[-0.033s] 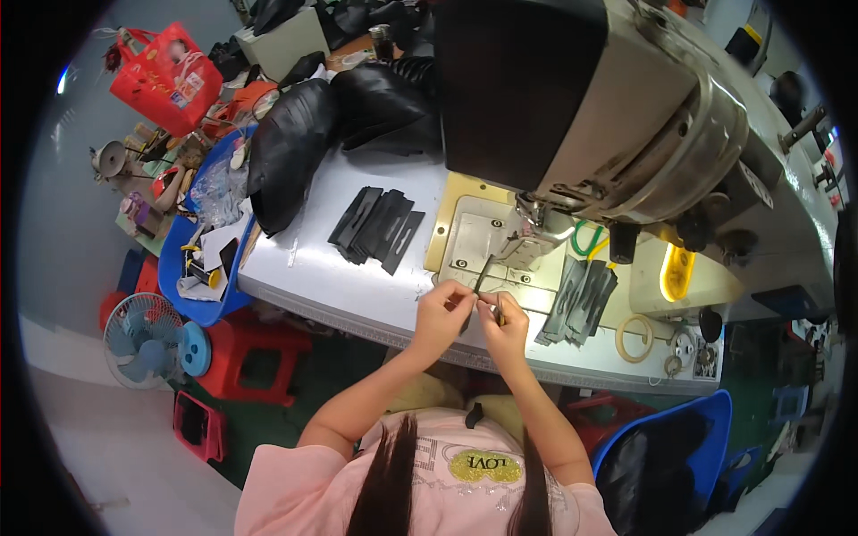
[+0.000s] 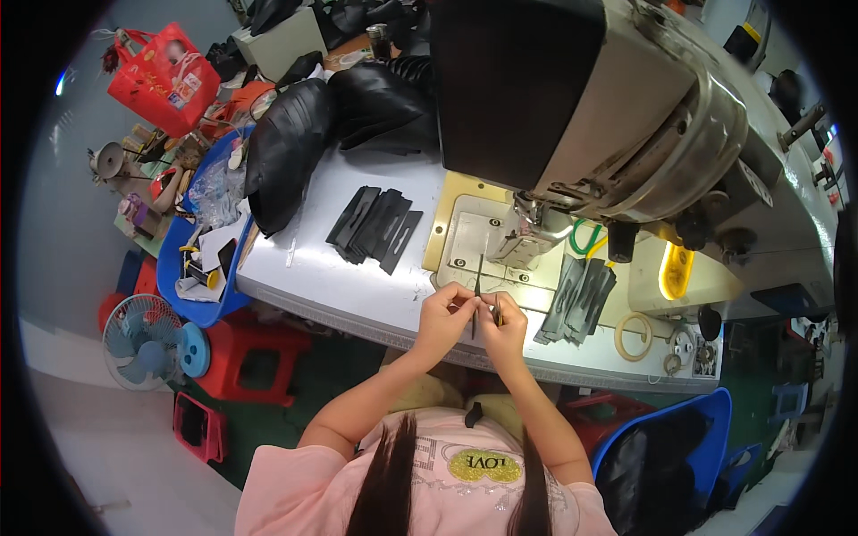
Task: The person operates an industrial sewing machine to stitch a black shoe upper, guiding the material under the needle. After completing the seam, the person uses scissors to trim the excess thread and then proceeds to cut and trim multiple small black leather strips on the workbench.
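Left hand [image 2: 444,314] and right hand [image 2: 506,326] together, pinching one thin dark strip [image 2: 477,290]; two stacks of black pieces [image 2: 375,226] on table [image 2: 357,295].

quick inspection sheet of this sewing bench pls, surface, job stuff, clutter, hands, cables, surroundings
surface: pale grey worktable with a brass-coloured plate under the sewing machine.
job's things: thin dark strip pinched upright between both hands; a fanned stack of black cut pieces to the left, a second dark stack to the right.
clutter: black leather bundles at the table's far left; a pale ring near the right edge.
grippers: left hand and right hand close together, fingers closed on the strip.
cables: green and yellow loops by the machine head.
surroundings: blue bin, red stool, small fan, red basket, blue chair.
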Demonstrator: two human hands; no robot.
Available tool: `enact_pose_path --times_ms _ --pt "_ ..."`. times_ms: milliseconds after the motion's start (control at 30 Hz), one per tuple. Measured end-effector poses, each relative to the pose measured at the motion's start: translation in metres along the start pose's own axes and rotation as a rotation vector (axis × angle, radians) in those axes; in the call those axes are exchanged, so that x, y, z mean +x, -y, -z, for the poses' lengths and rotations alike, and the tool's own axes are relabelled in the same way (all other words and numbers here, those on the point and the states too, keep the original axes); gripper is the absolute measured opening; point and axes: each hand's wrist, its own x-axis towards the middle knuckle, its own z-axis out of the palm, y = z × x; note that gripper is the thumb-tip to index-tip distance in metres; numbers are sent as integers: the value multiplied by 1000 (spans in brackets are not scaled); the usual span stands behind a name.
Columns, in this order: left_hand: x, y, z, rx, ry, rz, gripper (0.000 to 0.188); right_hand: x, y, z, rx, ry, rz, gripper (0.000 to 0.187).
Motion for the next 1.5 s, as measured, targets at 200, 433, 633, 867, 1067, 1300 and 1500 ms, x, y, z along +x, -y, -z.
enact_pose_path --times_ms 200,433,633,867,1067,1300,1500 --pt "3 10 -6 -205 205 148 8 -8 1 16 -50 -42 -22 8" --pt "1 12 -8 -196 264 168 7 -3 1 28 -125 61 26 4" --pt "3 17 -9 -53 362 132 5 -5 1 31 -202 114 123 9" --pt "1 20 -19 -155 354 215 10 -14 -11 28 -262 32 252 16" --pt "1 22 -18 6 426 154 5 -21 -22 26 -204 -40 155 14" --pt "3 25 -18 -135 433 234 5 -22 -11 30 -152 -27 136 10" --pt "-2 21 -19 -62 395 154 10 -22 -18 29 -137 -32 186 9"
